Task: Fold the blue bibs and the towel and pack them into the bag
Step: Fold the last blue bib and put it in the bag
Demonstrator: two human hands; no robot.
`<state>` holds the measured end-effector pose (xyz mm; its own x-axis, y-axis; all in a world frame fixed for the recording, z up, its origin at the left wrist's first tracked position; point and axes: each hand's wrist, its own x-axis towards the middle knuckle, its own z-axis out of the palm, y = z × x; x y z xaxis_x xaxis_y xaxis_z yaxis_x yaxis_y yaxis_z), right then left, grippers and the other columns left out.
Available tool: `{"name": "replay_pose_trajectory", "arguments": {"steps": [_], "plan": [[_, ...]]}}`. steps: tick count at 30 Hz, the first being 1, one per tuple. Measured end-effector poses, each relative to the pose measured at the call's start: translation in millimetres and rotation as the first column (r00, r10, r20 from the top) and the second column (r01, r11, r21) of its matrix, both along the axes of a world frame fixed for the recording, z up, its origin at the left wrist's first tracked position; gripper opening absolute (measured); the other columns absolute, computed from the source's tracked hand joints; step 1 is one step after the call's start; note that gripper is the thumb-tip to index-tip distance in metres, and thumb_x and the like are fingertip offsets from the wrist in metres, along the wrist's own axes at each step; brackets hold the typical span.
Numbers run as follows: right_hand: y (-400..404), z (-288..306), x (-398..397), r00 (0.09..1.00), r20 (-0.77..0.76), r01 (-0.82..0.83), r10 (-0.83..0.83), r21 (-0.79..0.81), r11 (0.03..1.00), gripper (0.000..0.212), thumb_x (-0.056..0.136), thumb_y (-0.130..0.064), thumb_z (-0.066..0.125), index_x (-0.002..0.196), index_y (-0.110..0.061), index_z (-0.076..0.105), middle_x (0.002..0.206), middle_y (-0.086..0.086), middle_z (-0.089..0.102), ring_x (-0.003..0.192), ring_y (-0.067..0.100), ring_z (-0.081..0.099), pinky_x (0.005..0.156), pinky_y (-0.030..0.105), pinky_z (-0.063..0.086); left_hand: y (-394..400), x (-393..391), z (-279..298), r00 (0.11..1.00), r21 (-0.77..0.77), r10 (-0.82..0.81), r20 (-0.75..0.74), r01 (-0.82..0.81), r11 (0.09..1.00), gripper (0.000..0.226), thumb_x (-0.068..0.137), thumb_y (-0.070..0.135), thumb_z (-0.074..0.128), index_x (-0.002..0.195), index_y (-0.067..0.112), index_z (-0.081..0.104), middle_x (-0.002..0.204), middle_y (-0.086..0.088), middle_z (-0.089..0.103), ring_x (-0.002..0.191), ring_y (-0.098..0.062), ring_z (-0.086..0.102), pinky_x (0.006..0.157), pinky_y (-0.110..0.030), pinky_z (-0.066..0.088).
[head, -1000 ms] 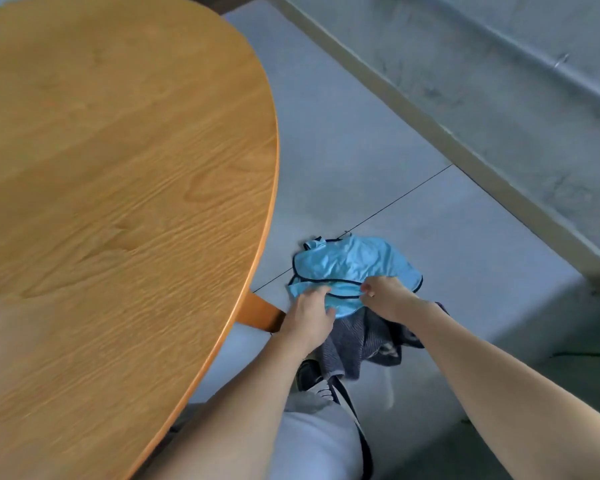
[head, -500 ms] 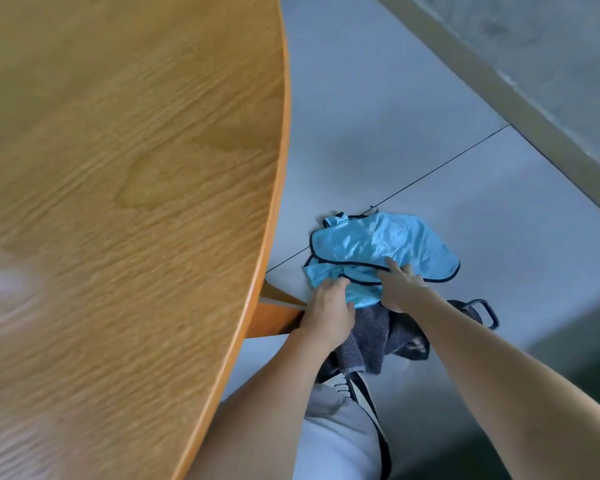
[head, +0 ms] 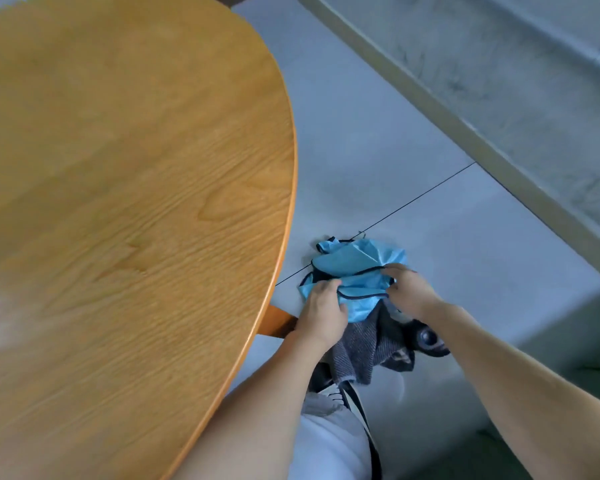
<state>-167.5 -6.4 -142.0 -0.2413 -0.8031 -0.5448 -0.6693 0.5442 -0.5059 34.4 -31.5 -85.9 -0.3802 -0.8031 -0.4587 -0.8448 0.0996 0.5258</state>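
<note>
We have both hands down by the floor, right of the tabletop point(head: 136, 202). Our left hand point(head: 321, 311) is closed on the near-left edge of the blue bibs point(head: 354, 265); our right hand point(head: 409, 289) pinches the dark-trimmed right edge. The bibs bunch just beyond both hands, long axis left to right. A grey towel point(head: 359, 348) hangs under them, over what looks like the bag point(head: 426, 339). Both hands are equally near; nothing is folded yet, we judge.
</note>
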Motion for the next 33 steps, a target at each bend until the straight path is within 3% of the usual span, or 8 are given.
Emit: {"name": "replay_pose_trajectory", "arguments": {"steps": [5, 8, 11, 16, 22, 25, 28, 33], "plan": [[15.8, 81.7, -23.4, 0.993, 0.061, 0.106, -0.096, -0.176, 0.979, 0.032, 0.087, -0.001, 0.062, 0.112, -0.019, 0.074, 0.131, -0.004, 0.066, 0.101, 0.017, 0.064, 0.090, 0.019, 0.040, 10.6, -20.4, 54.2, 0.997, -0.068, 0.017, -0.077, -0.022, 0.997, 0.053, 0.099, 0.019, 0.059, 0.149, 0.015, 0.044, 0.149, -0.006, 0.046, 0.140, -0.024, 0.042, 0.113, -0.035, 0.035], [19.8, 152.1, -31.0, 0.976, 0.147, 0.195, -0.159, -0.272, 0.942, 0.033, 0.083, -0.001, 0.065, 0.092, -0.032, 0.072, 0.113, -0.009, 0.073, 0.098, 0.016, 0.069, 0.092, 0.032, 0.051, 14.2, -35.3, 98.3, 0.993, -0.118, 0.013, -0.118, -0.027, 0.993, 0.056, 0.099, 0.023, 0.059, 0.152, 0.020, 0.040, 0.151, -0.003, 0.044, 0.139, -0.023, 0.042, 0.111, -0.036, 0.036], [26.7, 225.6, -35.5, 0.960, 0.213, 0.249, -0.182, -0.350, 0.903, 0.039, 0.080, 0.002, 0.059, 0.094, -0.030, 0.076, 0.093, -0.010, 0.077, 0.087, 0.010, 0.073, 0.092, 0.039, 0.057, 14.2, -51.0, 147.5, 0.975, -0.209, -0.022, -0.220, -0.025, 0.978, 0.057, 0.097, 0.025, 0.063, 0.150, 0.018, 0.042, 0.148, -0.003, 0.046, 0.137, -0.023, 0.045, 0.110, -0.035, 0.037], [43.9, 347.7, -30.3, 0.952, 0.278, 0.263, -0.130, -0.521, 0.812, 0.040, 0.087, 0.008, 0.049, 0.103, -0.017, 0.075, 0.093, -0.007, 0.076, 0.087, 0.011, 0.074, 0.086, 0.024, 0.057, 13.5, -75.6, 244.0, 0.919, -0.329, -0.019, -0.395, -0.123, 0.936, 0.052, 0.094, 0.037, 0.066, 0.143, 0.026, 0.051, 0.138, 0.005, 0.055, 0.123, -0.018, 0.055, 0.099, -0.038, 0.047], [57.1, 475.4, -25.8, 0.979, 0.189, 0.187, -0.075, -0.693, 0.697, 0.046, 0.085, 0.009, 0.043, 0.105, -0.018, 0.075, 0.085, 0.001, 0.078, 0.088, 0.023, 0.073, 0.088, 0.035, 0.059, 8.4, -77.9, 371.7, 0.880, -0.455, -0.078, -0.469, -0.165, 0.875, 0.044, 0.094, 0.050, 0.062, 0.130, 0.026, 0.061, 0.124, 0.003, 0.066, 0.114, -0.020, 0.060, 0.091, -0.038, 0.051], [60.8, 550.0, -11.5, 0.990, 0.132, 0.133, -0.049, -0.763, 0.632, 0.046, 0.084, 0.007, 0.042, 0.103, -0.021, 0.073, 0.081, 0.002, 0.078, 0.082, 0.029, 0.072, 0.087, 0.038, 0.059, 9.4, -68.9, 437.7, 0.870, -0.529, -0.130, -0.476, -0.166, 0.832, 0.032, 0.089, 0.054, 0.061, 0.103, 0.026, 0.065, 0.102, 0.003, 0.068, 0.097, -0.025, 0.064, 0.082, -0.041, 0.055], [63.8, 630.3, 15.5, 0.998, 0.055, 0.054, -0.015, -0.833, 0.550, 0.048, 0.082, 0.006, 0.041, 0.102, -0.024, 0.072, 0.082, 0.002, 0.078, 0.081, 0.027, 0.073, 0.088, 0.040, 0.059, 17.7, -52.1, 513.9, 0.819, -0.576, -0.153, -0.553, -0.243, 0.780, 0.030, 0.090, 0.045, 0.062, 0.072, 0.022, 0.057, 0.074, 0.002, 0.063, 0.080, -0.028, 0.062, 0.062, -0.034, 0.044], [70.6, 755.7, 81.0, 0.991, -0.136, -0.133, 0.017, -0.928, 0.347, 0.033, 0.075, -0.012, 0.057, 0.100, -0.027, 0.073, 0.100, -0.003, 0.075, 0.088, 0.023, 0.074, 0.086, 0.044, 0.060, 30.8, 10.7, 643.3, 0.757, -0.596, -0.126, -0.641, -0.388, 0.703, 0.042, 0.095, 0.025, 0.064, 0.057, 0.018, 0.048, 0.056, 0.003, 0.048, 0.060, -0.024, 0.049, 0.049, -0.031, 0.030]]}}
